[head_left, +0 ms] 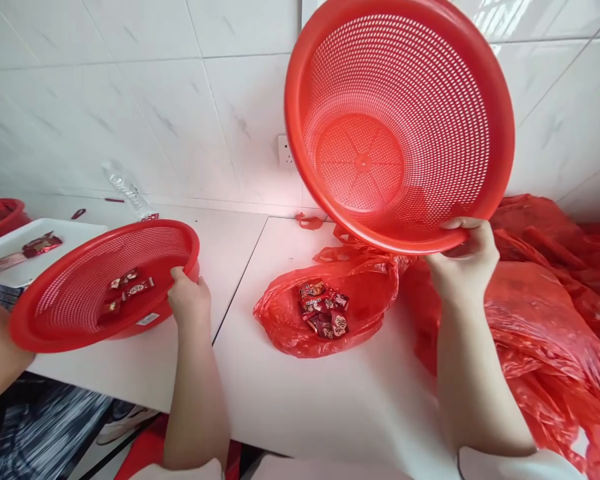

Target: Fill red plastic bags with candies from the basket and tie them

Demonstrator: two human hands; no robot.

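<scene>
My right hand [463, 250] grips the lower rim of a large red plastic colander [363, 147], which is tilted up above the table with its inside facing me and nothing in it. My left hand [190, 297] is closed on the right rim of a second red colander [180, 247], where several small wrapped snacks [139, 288] lie. That colander leans, and another person's hand [3, 347] is at its left side. Between my arms, an open red plastic bag [280, 327] rests on the table, holding several wrapped snacks [325, 310].
A heap of red plastic bags [545, 300] covers the table's right side. On the left are a white tray [87, 233] with packets, another red basket [15, 217] and a clear plastic bottle [127, 190]. A tiled wall [130, 100] with a socket [284, 152] rises behind.
</scene>
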